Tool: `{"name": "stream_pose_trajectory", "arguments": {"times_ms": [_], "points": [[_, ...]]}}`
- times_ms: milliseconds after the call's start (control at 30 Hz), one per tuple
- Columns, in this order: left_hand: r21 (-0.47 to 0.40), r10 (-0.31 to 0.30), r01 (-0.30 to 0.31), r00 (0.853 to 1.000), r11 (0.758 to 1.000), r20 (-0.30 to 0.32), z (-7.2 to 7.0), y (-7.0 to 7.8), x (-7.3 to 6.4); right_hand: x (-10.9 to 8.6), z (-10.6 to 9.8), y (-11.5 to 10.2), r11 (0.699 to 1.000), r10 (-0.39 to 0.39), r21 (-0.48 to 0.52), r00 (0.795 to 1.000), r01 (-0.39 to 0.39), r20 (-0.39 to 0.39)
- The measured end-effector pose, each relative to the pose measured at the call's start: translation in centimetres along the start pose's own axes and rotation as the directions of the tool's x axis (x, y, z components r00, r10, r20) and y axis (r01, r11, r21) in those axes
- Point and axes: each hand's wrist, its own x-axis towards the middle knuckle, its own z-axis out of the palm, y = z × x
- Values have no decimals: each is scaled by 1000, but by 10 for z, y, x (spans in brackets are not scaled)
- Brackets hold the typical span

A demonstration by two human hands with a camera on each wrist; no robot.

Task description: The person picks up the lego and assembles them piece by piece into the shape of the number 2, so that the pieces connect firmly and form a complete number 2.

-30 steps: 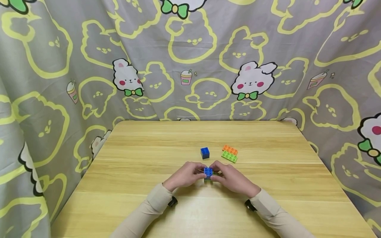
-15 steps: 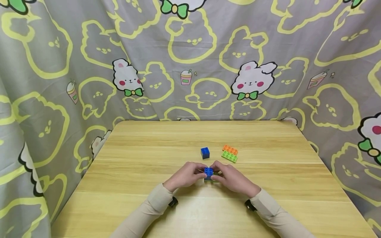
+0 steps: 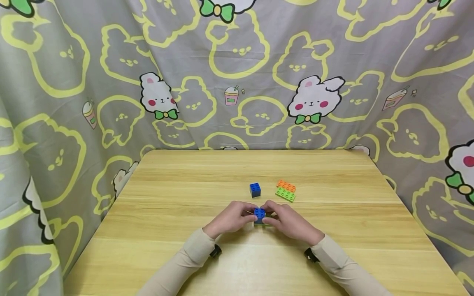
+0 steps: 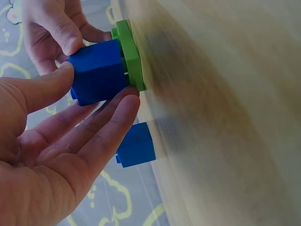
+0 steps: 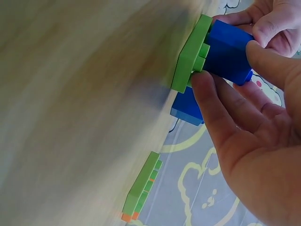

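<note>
Pinches blue cubic plastic brick [image 4: 96, 75], atop flat green studded plastic brick [image 5: 190, 56], between slightly parted thumb and fingers of left hand [image 3: 231, 216] and right hand [image 3: 290, 222]

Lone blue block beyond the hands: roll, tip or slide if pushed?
The lone blue block probably slides rather than rolls, given its flat faces. Likely stiff: its edges look straight. A high push might tip it, roughly cube-shaped as it is.

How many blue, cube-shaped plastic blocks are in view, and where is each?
2. One blue block is held by the left hand and right hand, on or just above a flat green plastic brick; the other blue block stands beyond them on the wooden table.
</note>
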Motion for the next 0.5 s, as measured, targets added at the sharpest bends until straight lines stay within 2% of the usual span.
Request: {"name": "stream_pose_trajectory", "arguments": {"times_ms": [233,500], "points": [[-4,-24,24,1000,1000,-7,-1,3,-1,1,0,0,1000,14,-16,1000,-14,-20],[-23,-8,8,1000,1000,-18,-2,2,-2,3,0,-3,1000,25,7,999,-25,-39]]}}
